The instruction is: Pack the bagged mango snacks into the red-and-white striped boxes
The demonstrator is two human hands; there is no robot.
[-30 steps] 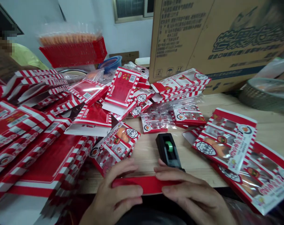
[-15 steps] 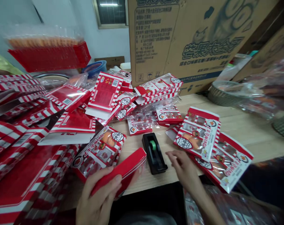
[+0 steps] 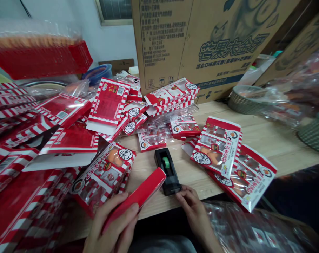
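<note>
My left hand (image 3: 114, 219) grips a red carton (image 3: 138, 195) between thumb and fingers, its narrow red side turned up. In front of me stands a black tape dispenser (image 3: 172, 188) with a green core in it. My right hand (image 3: 192, 207) is at the dispenser's near end, thumb and fingertips drawn together against it; any tape between them is too fine to make out. Left of the dispenser lies a filled windowed carton (image 3: 109, 172). To its right, one windowed carton (image 3: 217, 146) overlaps another (image 3: 250, 179).
Striped red cartons (image 3: 19, 207) are heaped along the left side. A large cardboard box (image 3: 167, 42) stands at the back. Behind the dispenser lie stacked cartons (image 3: 172, 93) and plastic-wrapped packs. Green baskets (image 3: 245, 102) stand at right, and clear packs (image 3: 256, 228) lie below the table edge.
My right hand has moved left and toward me, from beside the dispenser onto its near end. The carton in my left hand has turned slightly. The view has shifted a little.
</note>
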